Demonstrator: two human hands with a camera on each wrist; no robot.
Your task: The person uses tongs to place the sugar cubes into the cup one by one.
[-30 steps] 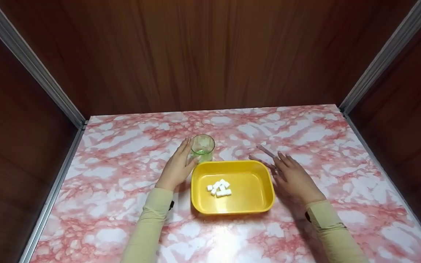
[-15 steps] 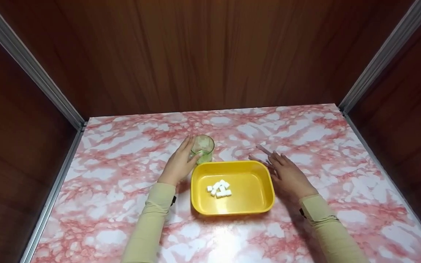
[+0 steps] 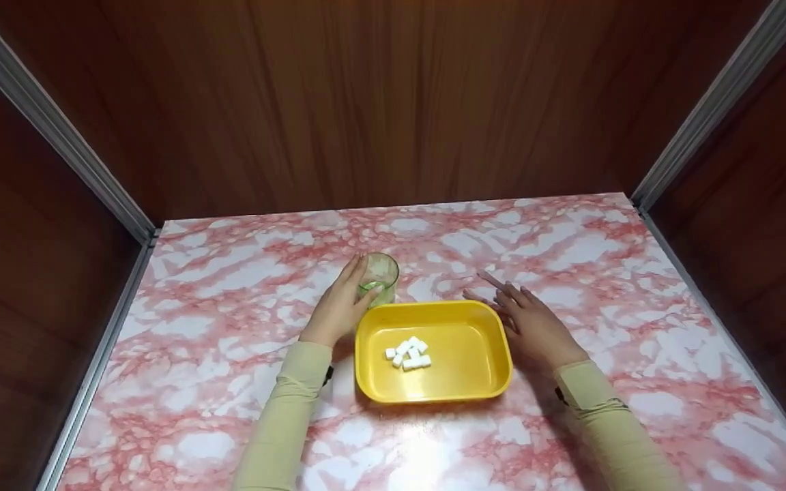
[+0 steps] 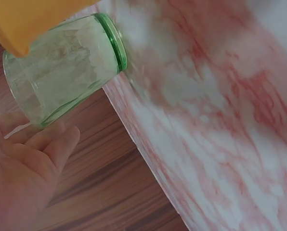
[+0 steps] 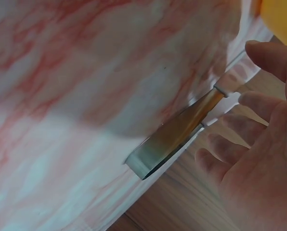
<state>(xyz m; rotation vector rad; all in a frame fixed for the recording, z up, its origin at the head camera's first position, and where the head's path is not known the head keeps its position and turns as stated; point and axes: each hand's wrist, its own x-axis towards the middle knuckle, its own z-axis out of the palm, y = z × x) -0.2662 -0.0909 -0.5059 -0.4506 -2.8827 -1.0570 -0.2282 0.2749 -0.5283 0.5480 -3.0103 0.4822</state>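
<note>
In the head view, my left hand is beside the clear green glass, its fingers at the far left side and thumb near the front. The left wrist view shows relaxed fingers by the rim of the upright glass; contact is unclear. My right hand hovers by the metal tongs, partly hiding them. In the right wrist view, spread, slightly bent fingers of this hand are near the tongs, which lie on the table with pale tips, not gripped.
Between the hands stands a yellow tray, just in front of the glass. Several white cubes lie in its left half. The marbled table is bounded by brown wood-look panels at the back and both sides.
My right hand has moved a little to the left, over the near part of the tongs. My left hand has shifted slightly right, closer to the glass. The tray and cubes look unmoved.
</note>
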